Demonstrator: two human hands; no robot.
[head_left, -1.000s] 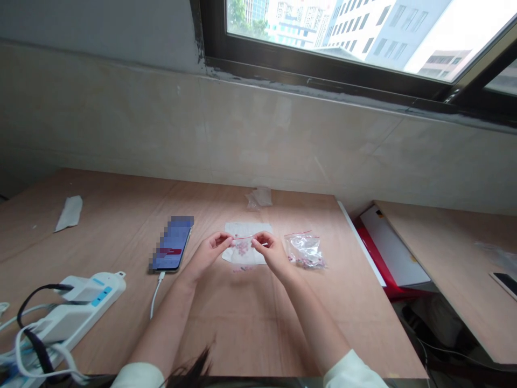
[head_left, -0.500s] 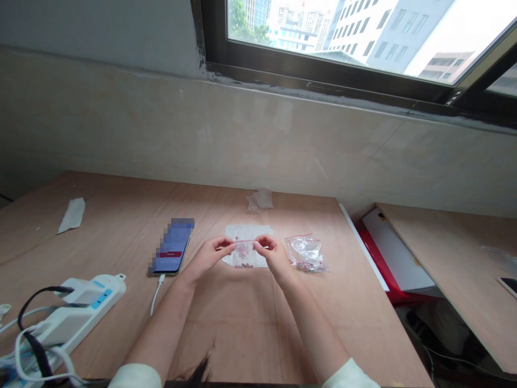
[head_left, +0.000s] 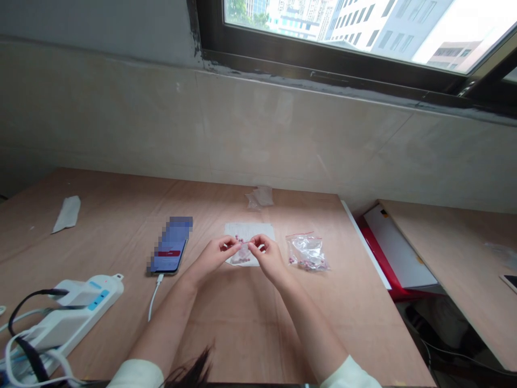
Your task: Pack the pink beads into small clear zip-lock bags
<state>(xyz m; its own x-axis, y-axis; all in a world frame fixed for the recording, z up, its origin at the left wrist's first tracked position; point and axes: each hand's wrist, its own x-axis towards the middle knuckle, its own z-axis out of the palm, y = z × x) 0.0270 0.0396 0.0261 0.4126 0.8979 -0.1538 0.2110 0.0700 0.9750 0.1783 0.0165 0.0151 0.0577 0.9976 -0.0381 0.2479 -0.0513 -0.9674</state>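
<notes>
A short stretch of thin red string [head_left: 244,242] spans the small space between my two hands, above a white sheet of paper [head_left: 263,229]. My left hand [head_left: 212,256] pinches one side of the string between thumb and fingertips. On the other side my right hand [head_left: 268,257] pinches it too, the fingertips of both hands close together. Small pinkish-red beads [head_left: 241,260] show below the string, over the paper; whether some hang on the string I cannot tell. A clear zip bag [head_left: 307,250] with more beads lies right of my right hand.
A phone [head_left: 168,253] on a white charging cable lies to the left. Nearer on that side is a white power strip [head_left: 86,310] with plugs and cords. Clear plastic wrapping [head_left: 260,197] lies at the back, a white paper scrap [head_left: 67,214] at the far left.
My hands have drawn closer together, so the stretch of red string between them is shorter. The view has shifted slightly; the phone, bag and paper stay put.
</notes>
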